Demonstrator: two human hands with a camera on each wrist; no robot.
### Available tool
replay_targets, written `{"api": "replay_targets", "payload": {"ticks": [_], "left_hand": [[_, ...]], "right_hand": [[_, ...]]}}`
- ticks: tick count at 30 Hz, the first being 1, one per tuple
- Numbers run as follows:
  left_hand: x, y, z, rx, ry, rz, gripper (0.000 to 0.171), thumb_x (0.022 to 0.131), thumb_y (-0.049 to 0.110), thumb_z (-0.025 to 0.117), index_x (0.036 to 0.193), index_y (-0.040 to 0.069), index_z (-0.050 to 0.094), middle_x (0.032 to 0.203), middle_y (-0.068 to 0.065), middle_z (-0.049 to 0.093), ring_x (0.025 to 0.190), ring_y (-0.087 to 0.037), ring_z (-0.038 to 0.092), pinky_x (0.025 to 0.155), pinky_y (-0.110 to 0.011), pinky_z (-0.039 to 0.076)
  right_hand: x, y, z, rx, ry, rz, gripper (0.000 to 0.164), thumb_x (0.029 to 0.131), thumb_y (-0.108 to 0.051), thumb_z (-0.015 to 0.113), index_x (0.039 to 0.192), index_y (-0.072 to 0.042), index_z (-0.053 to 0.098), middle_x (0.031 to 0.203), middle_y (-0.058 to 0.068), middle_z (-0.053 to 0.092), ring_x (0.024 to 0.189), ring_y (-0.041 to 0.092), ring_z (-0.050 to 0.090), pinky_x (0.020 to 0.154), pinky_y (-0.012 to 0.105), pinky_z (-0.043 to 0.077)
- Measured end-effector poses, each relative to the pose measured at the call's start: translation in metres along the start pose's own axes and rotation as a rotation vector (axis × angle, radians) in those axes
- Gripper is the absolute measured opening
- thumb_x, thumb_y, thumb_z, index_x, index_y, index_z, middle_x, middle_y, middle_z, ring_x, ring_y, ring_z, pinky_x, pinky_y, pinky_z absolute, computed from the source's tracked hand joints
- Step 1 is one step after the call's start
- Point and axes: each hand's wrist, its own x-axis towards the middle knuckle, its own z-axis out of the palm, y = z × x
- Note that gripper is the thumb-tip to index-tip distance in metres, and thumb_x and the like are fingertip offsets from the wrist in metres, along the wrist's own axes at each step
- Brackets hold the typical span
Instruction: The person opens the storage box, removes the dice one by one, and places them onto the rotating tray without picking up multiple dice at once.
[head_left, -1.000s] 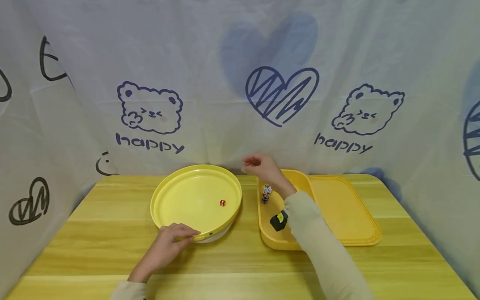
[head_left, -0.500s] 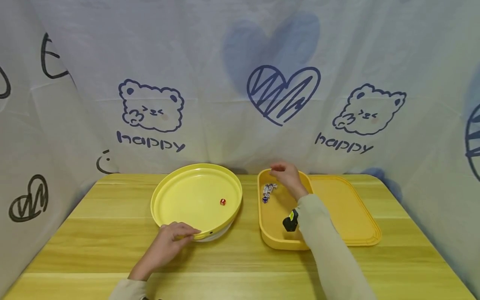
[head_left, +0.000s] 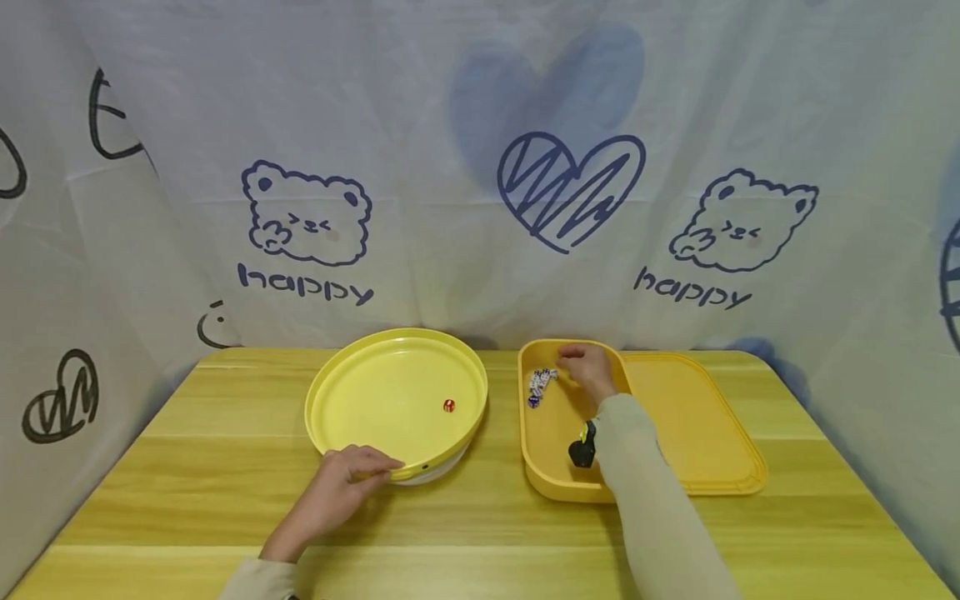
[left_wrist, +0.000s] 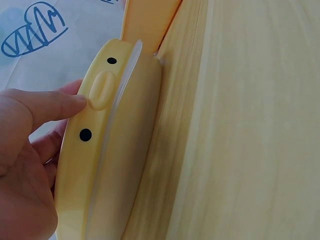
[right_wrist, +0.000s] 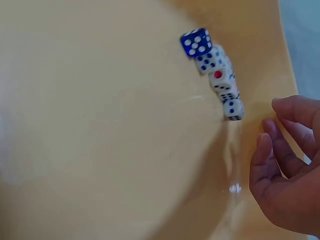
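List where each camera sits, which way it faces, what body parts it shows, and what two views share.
Head: worn on the head, facing forward and down over the round yellow tray and the orange box; left hand, right hand and both sleeves show.
Left wrist: worn on that wrist, looking along the tray's side; the left hand shows, gripping it.
Right wrist: worn on that wrist, looking into the box at blue and white dice; the right hand shows.
Shared: head and right wrist both show those dice.

From above, the head view faced forward and down over the table (head_left: 450, 550). The tilted left-wrist view closely faced the round tray (left_wrist: 75, 175); the right-wrist view, close above the dice (right_wrist: 220, 75), shared them with the head's.
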Motion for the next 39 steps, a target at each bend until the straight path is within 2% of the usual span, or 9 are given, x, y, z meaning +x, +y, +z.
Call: {"api": "replay_targets", "payload": {"ticks": [10, 16, 17, 21, 24, 28, 32, 39], "left_hand": [[0.000, -0.001, 0.001, -0.006, 0.002, 0.014, 0.018, 0.084, 0.005, 0.072, 0.100, 0.013, 0.076, 0.095, 0.008, 0.070, 0.089, -0.011, 0.058, 0.087, -0.048, 0.032], [-0.001, -0.002, 0.002, 0.000, 0.001, 0.004, 0.019, 0.084, 0.005, 0.071, 0.100, 0.014, 0.076, 0.096, 0.009, 0.070, 0.090, -0.010, 0.058, 0.086, -0.047, 0.030], [-0.001, -0.002, 0.002, 0.001, 0.003, 0.007, 0.019, 0.084, 0.004, 0.071, 0.100, 0.014, 0.076, 0.096, 0.009, 0.070, 0.090, -0.011, 0.058, 0.087, -0.047, 0.030], [0.000, -0.002, 0.002, 0.005, 0.018, 0.032, 0.019, 0.084, 0.004, 0.072, 0.099, 0.013, 0.076, 0.095, 0.008, 0.070, 0.089, -0.011, 0.059, 0.086, -0.048, 0.031], [0.000, -0.001, 0.001, -0.002, 0.025, 0.038, 0.018, 0.084, 0.004, 0.072, 0.099, 0.013, 0.076, 0.094, 0.008, 0.071, 0.089, -0.011, 0.058, 0.086, -0.048, 0.031], [-0.001, -0.001, 0.002, -0.007, 0.028, 0.032, 0.018, 0.084, 0.004, 0.072, 0.099, 0.013, 0.076, 0.094, 0.008, 0.071, 0.088, -0.010, 0.058, 0.086, -0.047, 0.030], [-0.001, -0.001, 0.002, -0.007, 0.027, 0.029, 0.018, 0.084, 0.004, 0.072, 0.099, 0.013, 0.076, 0.095, 0.008, 0.071, 0.089, -0.010, 0.058, 0.086, -0.046, 0.030], [-0.001, -0.002, 0.003, -0.006, 0.025, 0.033, 0.018, 0.084, 0.005, 0.072, 0.099, 0.013, 0.076, 0.095, 0.008, 0.071, 0.088, -0.010, 0.058, 0.084, -0.044, 0.030]], "right_hand": [[0.000, 0.012, 0.008, -0.069, -0.002, -0.049, 0.021, 0.082, 0.003, 0.068, 0.101, 0.010, 0.070, 0.100, 0.022, 0.069, 0.096, 0.035, 0.061, 0.087, 0.041, 0.047], [0.000, 0.013, 0.009, -0.174, -0.013, -0.058, 0.019, 0.079, -0.003, 0.074, 0.096, 0.005, 0.073, 0.095, 0.017, 0.070, 0.091, 0.032, 0.062, 0.086, 0.042, 0.047], [0.002, 0.015, 0.010, -0.187, -0.005, -0.065, 0.017, 0.077, -0.004, 0.075, 0.093, 0.003, 0.074, 0.092, 0.015, 0.071, 0.087, 0.031, 0.062, 0.082, 0.040, 0.048], [0.008, 0.021, 0.012, -0.217, 0.002, -0.065, 0.015, 0.078, -0.005, 0.075, 0.092, 0.000, 0.075, 0.091, 0.013, 0.071, 0.087, 0.029, 0.061, 0.083, 0.039, 0.048], [0.008, 0.022, 0.012, -0.221, -0.012, -0.061, 0.017, 0.081, -0.005, 0.073, 0.096, 0.003, 0.074, 0.096, 0.015, 0.071, 0.092, 0.031, 0.061, 0.088, 0.042, 0.046], [0.004, 0.018, 0.011, -0.239, -0.032, -0.066, 0.019, 0.082, -0.005, 0.073, 0.098, 0.005, 0.072, 0.098, 0.017, 0.070, 0.093, 0.031, 0.061, 0.088, 0.042, 0.046], [0.002, 0.013, 0.007, -0.226, -0.066, -0.051, 0.020, 0.081, -0.004, 0.074, 0.098, 0.006, 0.071, 0.097, 0.017, 0.069, 0.090, 0.030, 0.060, 0.086, 0.040, 0.047], [0.006, 0.006, -0.001, -0.145, -0.105, -0.057, 0.020, 0.083, -0.005, 0.072, 0.099, 0.006, 0.071, 0.093, 0.014, 0.069, 0.077, 0.022, 0.057, 0.067, 0.029, 0.047]]}}
